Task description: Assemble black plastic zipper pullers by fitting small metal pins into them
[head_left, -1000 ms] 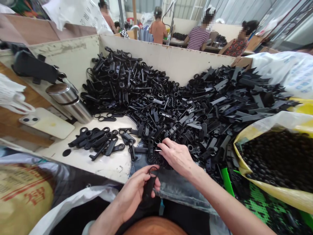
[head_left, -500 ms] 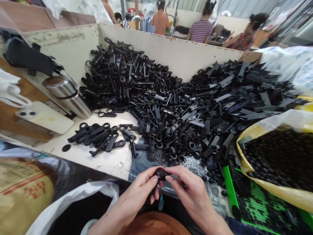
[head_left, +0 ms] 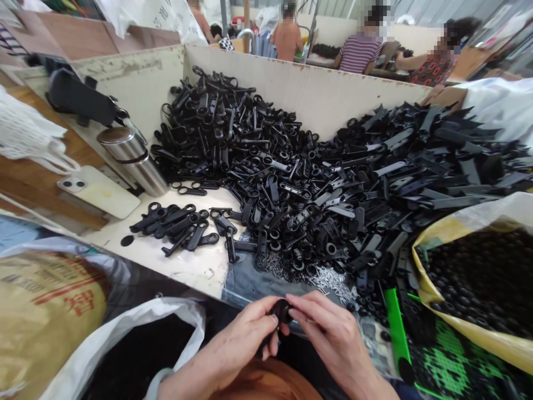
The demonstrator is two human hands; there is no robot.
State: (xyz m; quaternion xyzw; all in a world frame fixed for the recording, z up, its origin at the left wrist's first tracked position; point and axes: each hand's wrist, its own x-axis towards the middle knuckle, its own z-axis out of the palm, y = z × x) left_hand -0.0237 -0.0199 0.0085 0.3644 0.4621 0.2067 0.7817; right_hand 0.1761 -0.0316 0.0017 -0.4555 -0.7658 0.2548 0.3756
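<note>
Right, hands together: your left hand (head_left: 225,355) and right hand (head_left: 337,347) meet low in front of you, both clamped on a small black piece (head_left: 282,311) just off the front edge of the worktop (head_left: 187,272). Your fingers hide most of it, and only a rounded dark end shows, so its exact form can't be told from this view. For handling, it seems best to hold it on the finger pads, not the nails, with both thumbs free to turn it. Keep it low and close to your body, where a slip should stay within reach. Beyond your hands, a denim cloth (head_left: 250,283) lies on the worktop, with a scatter of silver pins (head_left: 333,286) near its far side; mind your right wrist there. A big heap of black zip pulls (head_left: 266,189) fills the corner against the board wall (head_left: 308,94), and a small loose group of pulls (head_left: 175,225) lies apart on the bare worktop to your left. A yellow-lined bag of black beads (head_left: 470,272) sits off to your right, with a steel flask (head_left: 129,158) and a phone (head_left: 97,191) on the far left.
</note>
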